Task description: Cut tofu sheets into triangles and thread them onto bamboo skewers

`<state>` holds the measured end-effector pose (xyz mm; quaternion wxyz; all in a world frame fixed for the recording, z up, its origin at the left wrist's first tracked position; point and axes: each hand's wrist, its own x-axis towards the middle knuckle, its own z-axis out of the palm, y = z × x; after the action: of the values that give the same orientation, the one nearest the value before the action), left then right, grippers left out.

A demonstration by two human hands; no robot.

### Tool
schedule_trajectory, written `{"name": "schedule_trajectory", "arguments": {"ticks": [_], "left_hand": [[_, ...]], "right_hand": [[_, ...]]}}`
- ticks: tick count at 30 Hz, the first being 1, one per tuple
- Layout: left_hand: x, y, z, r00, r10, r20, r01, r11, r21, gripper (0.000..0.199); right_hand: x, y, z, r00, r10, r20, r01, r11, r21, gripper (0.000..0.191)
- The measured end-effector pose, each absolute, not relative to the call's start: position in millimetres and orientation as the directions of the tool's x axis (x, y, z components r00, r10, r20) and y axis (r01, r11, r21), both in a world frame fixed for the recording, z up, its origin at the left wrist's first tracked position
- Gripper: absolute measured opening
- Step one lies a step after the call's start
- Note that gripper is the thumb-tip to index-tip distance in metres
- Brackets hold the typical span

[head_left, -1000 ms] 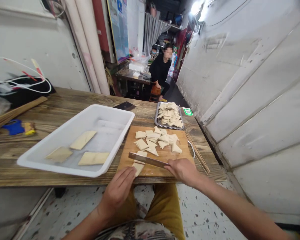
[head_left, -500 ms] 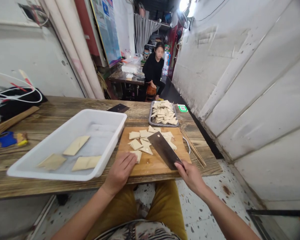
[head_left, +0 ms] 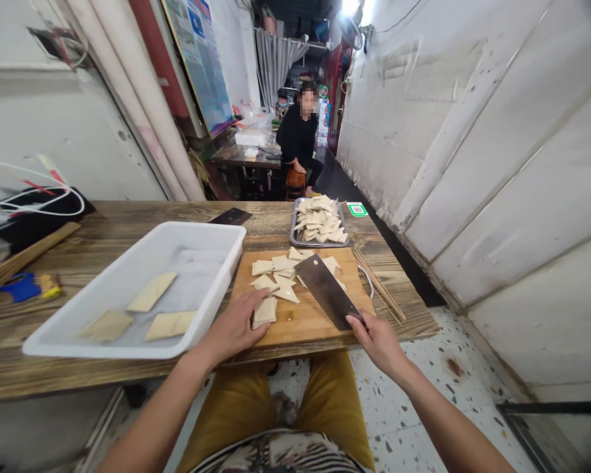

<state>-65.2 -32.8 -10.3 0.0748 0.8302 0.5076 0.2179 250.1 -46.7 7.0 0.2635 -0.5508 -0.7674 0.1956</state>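
Note:
My right hand [head_left: 378, 338] grips a cleaver [head_left: 328, 292] by its handle end, with the broad dark blade slanting up and left over the wooden cutting board [head_left: 305, 326]. At the board's left edge, my left hand [head_left: 234, 328] has thumb and fingers around a small stack of cut tofu sheet [head_left: 264, 311]. More pale tofu sheet pieces [head_left: 285, 289], squares and triangles, lie loosely behind it, and the blade hides some of them.
A white plastic tub [head_left: 187, 348] with several larger tofu slabs [head_left: 152, 292] stands left. Behind the board sits a metal tray [head_left: 320, 243] heaped with skewered pieces. Bamboo skewers [head_left: 381, 286] lie right, a second dark blade [head_left: 231, 216] behind the tub. A person [head_left: 300, 135] sits beyond the table.
My left hand's fingers have spread from a bunched pose on the stack to a wider hold around it. The cleaver has barely moved, and the view has shifted slightly.

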Motion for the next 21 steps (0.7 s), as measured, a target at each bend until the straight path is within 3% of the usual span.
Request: {"name": "schedule_trajectory", "arguments": {"ticks": [3,9,11,15,21], "left_hand": [[-59,-36,-8,0.371,0.886,0.278,0.833,-0.450,0.323,0.057],[-23,-56,-16,0.113,0.909,0.400,0.950,-0.216,0.224,0.047],[-18,-62,-18,0.085,0.905,0.417,0.950,-0.200,0.239,0.054],[-28,-73,-22,0.169,0.880,0.445,0.886,-0.334,0.323,0.068],[-53,-81,-39,0.212,0.797,0.565,0.794,-0.478,0.376,0.043]], "right_hand": [[252,-48,7,-0.261,0.948,0.184,0.750,0.319,-0.579,0.035],[252,-51,10,-0.289,0.950,0.117,0.797,0.306,-0.521,0.036],[250,-52,12,-0.320,0.943,0.094,0.810,0.324,-0.488,0.035],[244,-55,20,-0.377,0.925,0.043,0.850,0.364,-0.381,0.034],[236,-58,39,-0.421,0.906,-0.045,0.884,0.398,-0.246,0.034]]}}
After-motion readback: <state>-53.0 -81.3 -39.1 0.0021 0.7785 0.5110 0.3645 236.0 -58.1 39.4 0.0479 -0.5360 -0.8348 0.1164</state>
